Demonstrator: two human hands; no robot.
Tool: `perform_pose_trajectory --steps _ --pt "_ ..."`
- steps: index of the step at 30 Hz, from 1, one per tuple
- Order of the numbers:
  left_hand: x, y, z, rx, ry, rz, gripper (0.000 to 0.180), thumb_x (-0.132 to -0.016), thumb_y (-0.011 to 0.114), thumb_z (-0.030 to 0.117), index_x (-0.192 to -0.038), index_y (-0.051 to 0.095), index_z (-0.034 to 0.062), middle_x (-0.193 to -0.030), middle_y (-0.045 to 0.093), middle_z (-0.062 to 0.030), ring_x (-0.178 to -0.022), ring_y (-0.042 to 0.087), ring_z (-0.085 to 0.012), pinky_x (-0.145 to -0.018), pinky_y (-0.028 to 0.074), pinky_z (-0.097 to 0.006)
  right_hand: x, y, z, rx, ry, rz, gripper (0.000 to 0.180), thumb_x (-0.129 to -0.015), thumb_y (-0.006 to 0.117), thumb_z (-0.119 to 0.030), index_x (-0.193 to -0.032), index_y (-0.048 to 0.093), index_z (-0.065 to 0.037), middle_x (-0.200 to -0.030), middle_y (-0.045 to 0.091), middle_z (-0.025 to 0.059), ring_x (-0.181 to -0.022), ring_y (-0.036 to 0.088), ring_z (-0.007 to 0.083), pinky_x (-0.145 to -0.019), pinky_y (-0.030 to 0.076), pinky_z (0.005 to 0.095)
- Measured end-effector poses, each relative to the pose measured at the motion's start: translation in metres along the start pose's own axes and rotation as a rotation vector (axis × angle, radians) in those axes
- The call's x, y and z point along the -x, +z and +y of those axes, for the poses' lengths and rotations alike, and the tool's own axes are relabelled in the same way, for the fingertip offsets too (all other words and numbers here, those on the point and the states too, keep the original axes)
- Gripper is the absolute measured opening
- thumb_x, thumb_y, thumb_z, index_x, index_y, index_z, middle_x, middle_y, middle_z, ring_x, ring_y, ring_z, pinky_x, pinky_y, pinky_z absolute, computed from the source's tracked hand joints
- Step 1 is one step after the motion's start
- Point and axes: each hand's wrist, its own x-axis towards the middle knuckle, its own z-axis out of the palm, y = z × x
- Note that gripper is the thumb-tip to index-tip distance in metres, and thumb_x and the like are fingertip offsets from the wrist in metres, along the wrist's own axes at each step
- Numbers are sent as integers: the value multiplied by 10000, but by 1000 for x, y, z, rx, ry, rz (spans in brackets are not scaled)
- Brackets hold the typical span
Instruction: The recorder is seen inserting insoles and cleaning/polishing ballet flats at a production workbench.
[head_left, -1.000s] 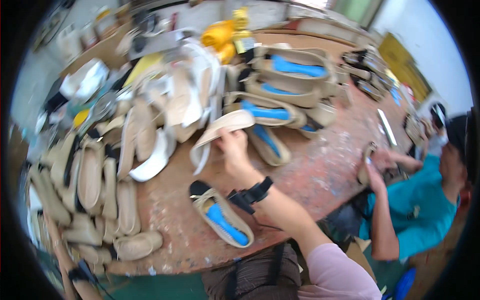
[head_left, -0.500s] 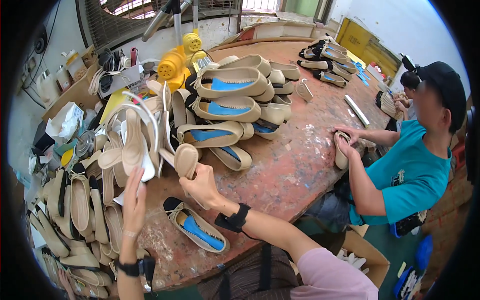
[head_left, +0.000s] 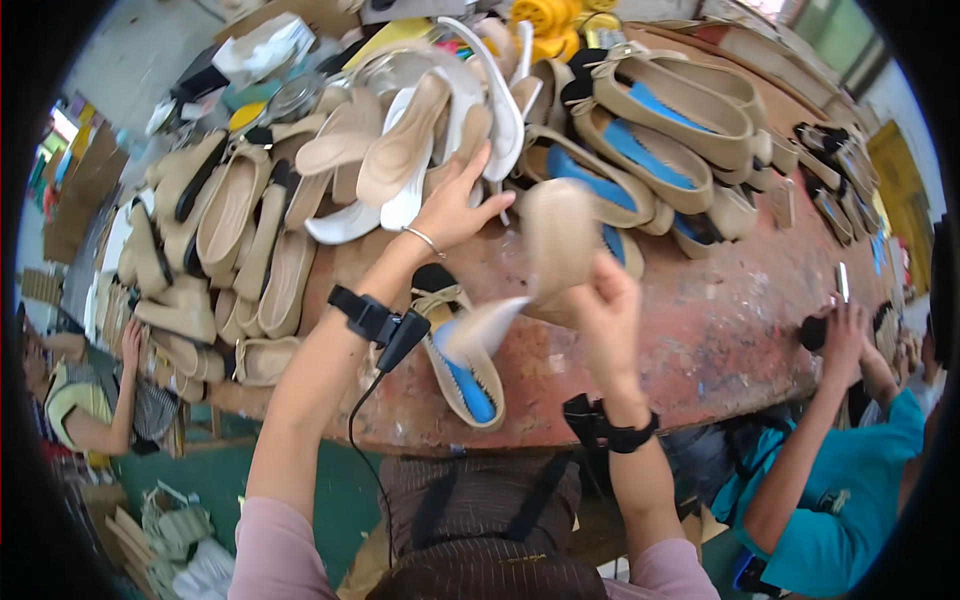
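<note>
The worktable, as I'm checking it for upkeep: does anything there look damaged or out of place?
The worktable looks worn: pale blotches mar its reddish top to the right of the right hand. The insoles by the left hand lie in a jumbled heap, pointing different ways, perhaps normal here.

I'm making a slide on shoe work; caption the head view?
Right hand holding an insole, left hand at heaped insoles, blue-lined shoe on the table.

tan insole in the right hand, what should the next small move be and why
Perhaps lower the tan insole toward the black-toed shoe near the table's front edge: the right hand holds the insole, and that shoe lies close below with its blue lining showing.
</note>
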Motion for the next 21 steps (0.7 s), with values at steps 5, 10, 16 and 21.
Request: perform_pose_trajectory --steps 5,10,16,21 --pt "77 -40 69 1008 101 -290 1099 -812 532 797 -1548 275 23 -1571 331 -193 -1451 338 -281 -1181 264 -415 2 -9 -12 -360 282 14 292 -872 526 55 -1149 607 15 -1024 699 63 -885 648 100 -814 502 245" --pt "107 -17 116 829 -223 11 501 -924 696 247 -1320 552 -24 -1085 712 -163 -972 697 -216 -865 549 -314 19 0 -6 -370 296 -83 296 -885 565 35 -1179 596 12 -1076 691 64 -920 640 97 -825 502 245" --pt "71 25 36 1052 -595 382 348 -992 596 196 -1198 576 -84 -1034 716 -194 -867 727 -245 -732 608 -342 71 -97 -53 -720 -102 218 308 -808 482 -4 -1109 472 -66 -797 505 51 -697 520 180 -664 483 362" --pt "70 85 56 242 -367 83 952 -770 800 525 -1375 436 -113 -1251 607 -309 -1113 661 -339 -927 539 -433 106 -122 -56 -467 -43 106 422 -906 499 -224 -1264 450 -5 -805 454 35 -663 415 132 -651 376 289"
